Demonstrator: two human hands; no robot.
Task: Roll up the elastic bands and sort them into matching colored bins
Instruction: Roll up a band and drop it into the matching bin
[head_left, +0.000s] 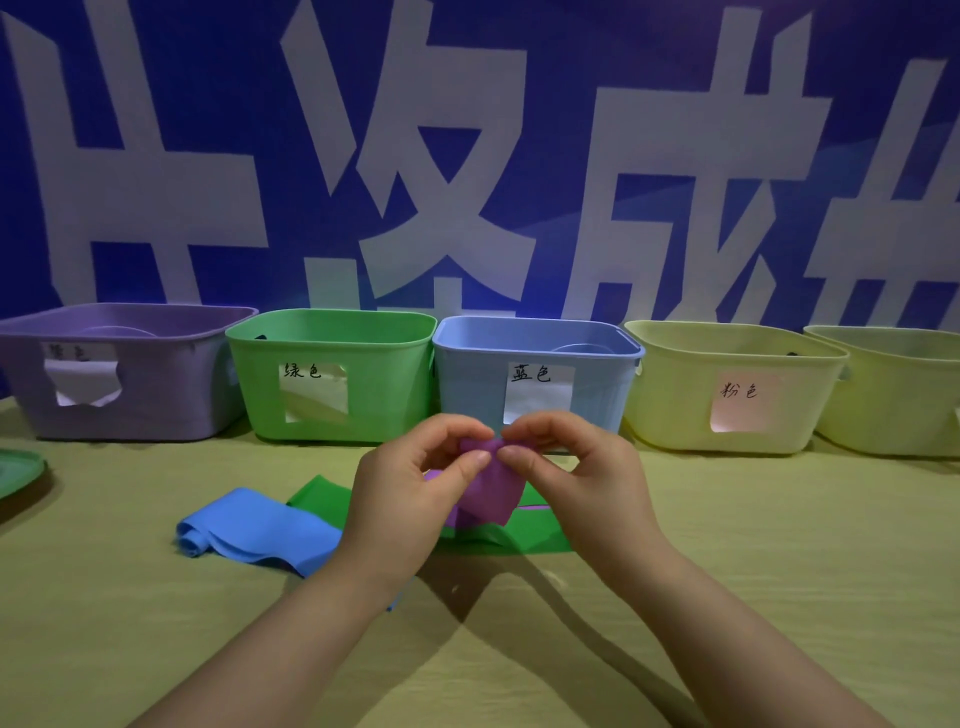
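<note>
A purple elastic band (491, 491) hangs above the table, pinched at its top end by my left hand (410, 499) and my right hand (576, 478), thumbs and forefingers meeting there. Under it a green band (530, 538) lies flat. A blue band (260, 530) lies to the left, its left end curled into a small roll. Along the back stand a purple bin (156, 415), a green bin (384, 400), a blue bin (467, 374) and a yellow bin (670, 405) with a pink label.
A second yellow bin (893, 395) is cut off at the right edge. A green lid or plate (18, 467) lies at the far left. A blue wall with large white characters rises behind the bins. The table (779, 571) has a yellowish-green cloth.
</note>
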